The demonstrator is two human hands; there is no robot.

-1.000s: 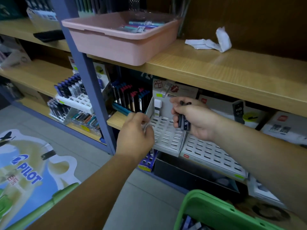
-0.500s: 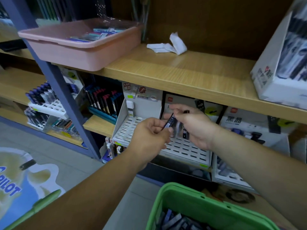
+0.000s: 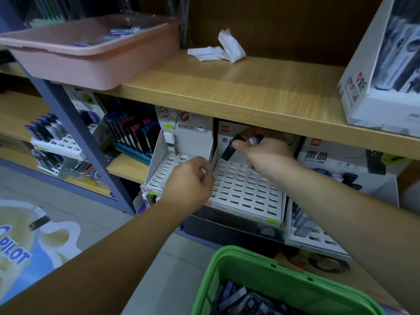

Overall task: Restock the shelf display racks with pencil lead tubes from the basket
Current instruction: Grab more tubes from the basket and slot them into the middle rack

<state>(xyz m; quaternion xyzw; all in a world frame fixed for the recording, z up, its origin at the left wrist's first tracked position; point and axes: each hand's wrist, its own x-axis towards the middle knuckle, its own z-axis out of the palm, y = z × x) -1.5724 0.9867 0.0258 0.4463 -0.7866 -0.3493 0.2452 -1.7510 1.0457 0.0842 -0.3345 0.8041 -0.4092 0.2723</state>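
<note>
The right hand (image 3: pixel 266 153) pinches a tilted lead tube (image 3: pixel 228 152) above the rack's (image 3: pixel 247 192) back edge. The left hand (image 3: pixel 188 181) is curled; its grip is unclear.

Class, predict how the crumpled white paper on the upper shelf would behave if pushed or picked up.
The crumpled white paper probably weighs almost nothing, being thin and folded. Likely floppy: its creased flaps stand unevenly. It should slide, not roll, on the smooth wooden shelf.
</note>
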